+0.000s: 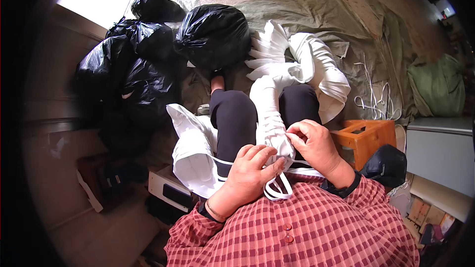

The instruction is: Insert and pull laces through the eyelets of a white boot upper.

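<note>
A long bundle of overlapping white cloth pieces (269,113) runs between my knees up to my lap. My left hand (247,175) lies at its near end, with thumb and fingers bent around the cloth's edge. My right hand (316,146) pinches the same end from the other side with thumb and forefinger. A looped white strap (279,190) hangs below my left hand onto my checked shirt. Farther off, the cloth spreads into fanned, layered folds (326,76) on the floor covering. What lies under my fingertips is partly hidden.
Several stuffed black plastic bags (215,37) crowd the far left. More white cloth (195,158) hangs beside my left leg. An orange wooden stool (368,136) stands to my right, near tangled white cord (378,104) and a green sack (438,84). A grey-green sheet (316,12) covers the floor.
</note>
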`<state>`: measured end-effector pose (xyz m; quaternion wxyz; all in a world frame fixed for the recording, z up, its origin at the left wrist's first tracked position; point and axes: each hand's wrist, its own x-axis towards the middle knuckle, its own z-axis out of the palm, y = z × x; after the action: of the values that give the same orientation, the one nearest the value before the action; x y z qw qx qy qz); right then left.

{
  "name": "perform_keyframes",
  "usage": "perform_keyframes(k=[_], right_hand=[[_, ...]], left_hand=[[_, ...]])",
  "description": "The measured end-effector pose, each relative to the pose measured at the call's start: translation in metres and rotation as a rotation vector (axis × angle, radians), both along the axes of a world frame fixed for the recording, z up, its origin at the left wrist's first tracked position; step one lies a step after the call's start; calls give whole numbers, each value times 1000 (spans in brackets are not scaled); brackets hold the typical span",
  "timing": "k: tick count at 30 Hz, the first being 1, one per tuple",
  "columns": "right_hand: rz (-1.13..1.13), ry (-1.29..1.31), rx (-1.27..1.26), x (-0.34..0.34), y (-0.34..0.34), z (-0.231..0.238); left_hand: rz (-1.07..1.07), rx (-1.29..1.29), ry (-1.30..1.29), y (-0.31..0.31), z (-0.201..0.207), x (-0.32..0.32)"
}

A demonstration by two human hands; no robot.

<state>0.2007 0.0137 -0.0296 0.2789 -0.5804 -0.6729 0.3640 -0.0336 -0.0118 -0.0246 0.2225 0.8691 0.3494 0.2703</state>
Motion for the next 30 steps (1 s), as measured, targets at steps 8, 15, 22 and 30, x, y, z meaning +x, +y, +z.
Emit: perform_keyframes(k=[8,15,22,30], right_hand=[[49,-157,195,-11,13,-2],[-50,75,-200,0,17,-1],[4,288,-543,7,30,2],[182,-45,-304,11,40,14]], left_hand=[[-18,69,80,3,-3,10],[-45,87,50,4,-8,11],[-19,35,33,5,-7,6],[19,-139,-41,15,35,-34]])
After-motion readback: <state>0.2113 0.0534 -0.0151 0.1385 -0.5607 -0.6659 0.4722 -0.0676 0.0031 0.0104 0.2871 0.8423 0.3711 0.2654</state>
